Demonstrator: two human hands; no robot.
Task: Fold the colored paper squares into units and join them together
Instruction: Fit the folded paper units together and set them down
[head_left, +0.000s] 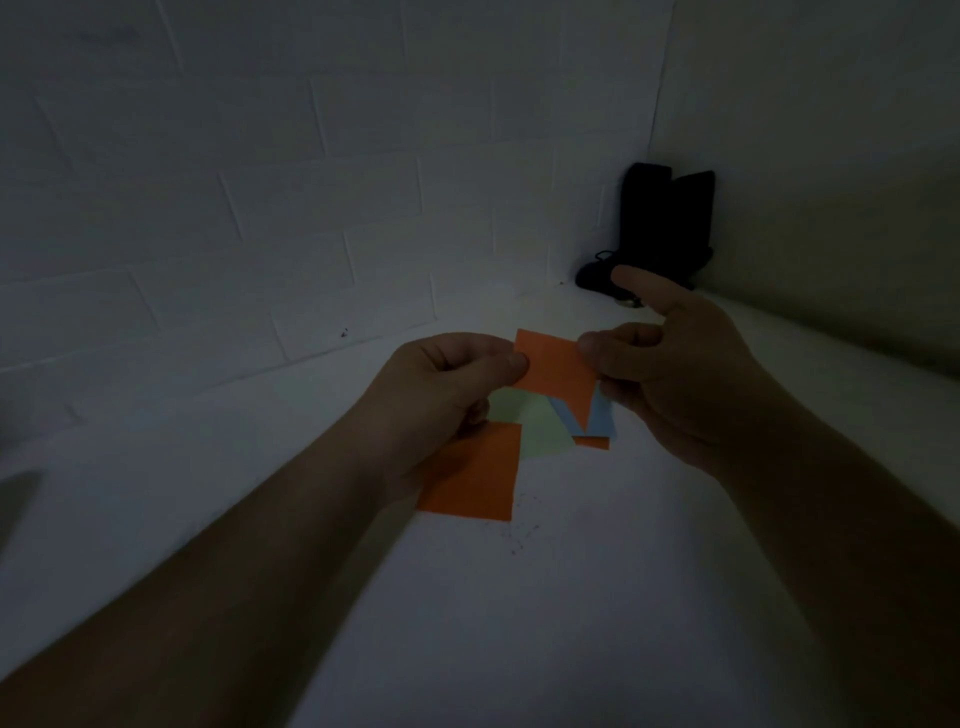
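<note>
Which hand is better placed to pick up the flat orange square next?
Left, probably. The left hand hangs directly above the flat orange square; the right hand sits farther off. Both now pinch the folded orange paper, so one must let go first.

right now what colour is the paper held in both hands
Orange paper, pinched between the left hand and right hand; head view.

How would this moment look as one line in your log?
step: folding | left hand: pinches orange paper | right hand: pinches it | table: orange square, green, blue
</note>
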